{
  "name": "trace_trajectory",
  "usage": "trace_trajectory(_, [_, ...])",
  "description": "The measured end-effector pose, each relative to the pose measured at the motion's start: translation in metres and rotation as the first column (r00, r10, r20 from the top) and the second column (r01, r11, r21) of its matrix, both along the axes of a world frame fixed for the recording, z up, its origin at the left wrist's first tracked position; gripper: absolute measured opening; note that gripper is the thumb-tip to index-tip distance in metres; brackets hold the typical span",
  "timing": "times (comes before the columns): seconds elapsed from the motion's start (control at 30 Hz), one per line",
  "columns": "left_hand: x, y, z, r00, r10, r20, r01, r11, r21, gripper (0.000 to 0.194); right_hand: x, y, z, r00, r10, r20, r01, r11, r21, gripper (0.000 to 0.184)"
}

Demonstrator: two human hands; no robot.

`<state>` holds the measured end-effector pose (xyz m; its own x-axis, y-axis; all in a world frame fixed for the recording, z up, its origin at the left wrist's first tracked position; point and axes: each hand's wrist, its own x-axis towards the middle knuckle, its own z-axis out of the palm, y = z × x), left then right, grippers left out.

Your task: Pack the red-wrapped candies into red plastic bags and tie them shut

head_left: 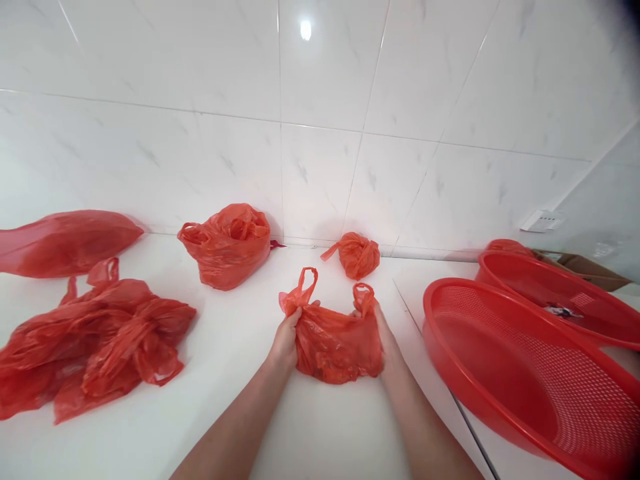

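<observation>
A small crumpled red plastic bag (336, 343) rests on the white counter (320, 440) between my two hands, its two handle loops sticking up. My left hand (286, 340) grips the bag's left side, fingers closed just under the left loop. My right hand (387, 343) grips the right side, below the right loop. A knotted red bag ball (356, 255) lies just behind, near the wall.
A stuffed red bag (227, 245) stands at the back left of centre. A heap of loose red bags (95, 337) lies at left, with a long red bag (65, 241) behind it. Two red mesh baskets (530, 373) (560, 297) sit at right. A white socket (543, 220) is on the wall.
</observation>
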<state>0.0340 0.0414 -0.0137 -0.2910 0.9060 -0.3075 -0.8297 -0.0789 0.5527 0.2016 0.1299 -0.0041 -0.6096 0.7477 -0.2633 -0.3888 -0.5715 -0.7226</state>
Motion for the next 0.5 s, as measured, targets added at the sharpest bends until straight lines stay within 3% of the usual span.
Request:
trace_trajectory(0.1, [0.0,0.001,-0.001,0.999,0.018,0.035,-0.018,1.0,0.011,0.017,0.001,0.001,-0.003,0.98,0.199,-0.003,-0.199,0.98,-0.024,0.026])
trace_trajectory(0.13, [0.0,0.001,-0.001,0.999,0.01,0.044,-0.012,0.999,0.036,0.011,0.001,0.001,-0.005,0.978,0.21,-0.015,-0.21,0.977,-0.023,0.028])
trace_trajectory(0.23, [0.002,0.0,0.0,0.998,-0.023,0.063,0.016,0.994,0.107,0.017,0.001,0.003,-0.008,0.991,0.113,-0.068,-0.119,0.989,-0.083,0.033])
trace_trajectory(0.37, [0.006,-0.003,0.006,0.998,-0.029,0.062,0.022,0.993,0.116,0.025,-0.004,0.003,-0.009,0.987,0.046,-0.151,-0.065,0.991,-0.118,0.021])
trace_trajectory(0.5, [0.008,-0.004,0.008,0.999,-0.04,-0.012,0.041,0.99,0.137,0.025,-0.009,-0.003,-0.004,0.973,0.119,-0.199,-0.142,0.984,-0.105,0.045])
